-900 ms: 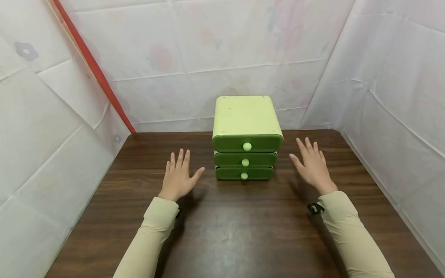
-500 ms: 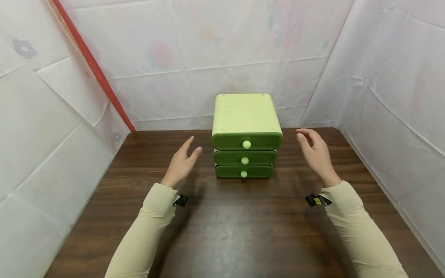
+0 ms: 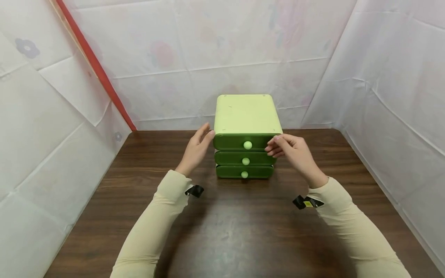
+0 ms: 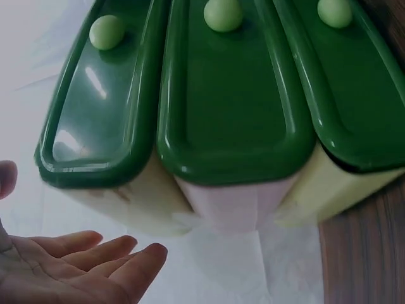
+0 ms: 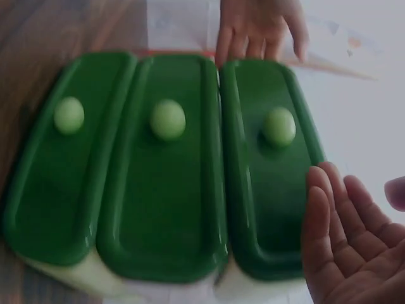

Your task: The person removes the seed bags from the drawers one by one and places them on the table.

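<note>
A small green drawer cabinet (image 3: 247, 114) stands toward the back of the table, with three dark green drawer fronts, all closed. Each front carries a round pale green knob, the top knob (image 3: 247, 145) among them. My left hand (image 3: 196, 148) is beside the cabinet's upper left edge, fingers extended and holding nothing; the left wrist view shows the palm below the drawer fronts (image 4: 234, 95). My right hand (image 3: 290, 150) is in front of the right end of the top drawer, fingers loosely bent, nothing between them. In the right wrist view its fingertips overlap the top drawer's edge (image 5: 278, 209).
The dark wooden table (image 3: 222, 224) reaches back to a wall hung with pale patterned sheeting (image 3: 156, 77). More sheeting lines both sides, and a red strip (image 3: 94, 63) runs down the back left corner. Each wrist wears a black strap.
Both hands have moved inward to the cabinet, the left rightward to its side, the right leftward to the top drawer's front. The right fingers have bent. The drawers stay closed.
</note>
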Tool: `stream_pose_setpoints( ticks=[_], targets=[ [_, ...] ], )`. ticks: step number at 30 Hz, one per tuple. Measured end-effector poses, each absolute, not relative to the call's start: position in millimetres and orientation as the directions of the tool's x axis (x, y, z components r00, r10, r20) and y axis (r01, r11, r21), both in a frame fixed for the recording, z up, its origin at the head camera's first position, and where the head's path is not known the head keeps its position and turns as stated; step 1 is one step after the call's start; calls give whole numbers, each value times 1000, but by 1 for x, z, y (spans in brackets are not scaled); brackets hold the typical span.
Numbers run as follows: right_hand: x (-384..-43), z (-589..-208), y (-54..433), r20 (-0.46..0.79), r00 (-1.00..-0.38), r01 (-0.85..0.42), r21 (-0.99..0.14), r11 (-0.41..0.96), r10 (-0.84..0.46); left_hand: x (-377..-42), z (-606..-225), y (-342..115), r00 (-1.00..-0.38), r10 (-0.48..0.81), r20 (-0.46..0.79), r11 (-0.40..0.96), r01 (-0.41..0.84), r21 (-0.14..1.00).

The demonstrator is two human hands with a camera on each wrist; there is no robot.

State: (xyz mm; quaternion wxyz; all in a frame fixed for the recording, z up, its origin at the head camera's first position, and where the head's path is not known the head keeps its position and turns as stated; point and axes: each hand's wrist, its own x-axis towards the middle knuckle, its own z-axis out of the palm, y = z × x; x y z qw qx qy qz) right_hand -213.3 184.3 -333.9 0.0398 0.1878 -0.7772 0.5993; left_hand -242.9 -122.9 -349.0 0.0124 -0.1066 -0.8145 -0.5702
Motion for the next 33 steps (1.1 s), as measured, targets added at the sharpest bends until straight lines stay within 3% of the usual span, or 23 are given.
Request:
stream_pose_setpoints(
  ticks=[5,13,22,33],
  targets=[
    [-213,-340,163,159,-933,-236,-947,216,-322,-248,-348,-113,-976,185,117,304,170,937],
    [-217,-353,143,-14,-946,-56,-977,204,-324,-255,-348,-102,-981,165,99,265,141,954],
    [-218,-359,136,-90,-943,61,-993,100,-320,-252,-349,-97,-988,129,84,221,112,969],
    [-222,-362,131,-153,-930,137,-988,71,-334,-246,-353,-97,-989,112,96,189,116,975]
  ],
)
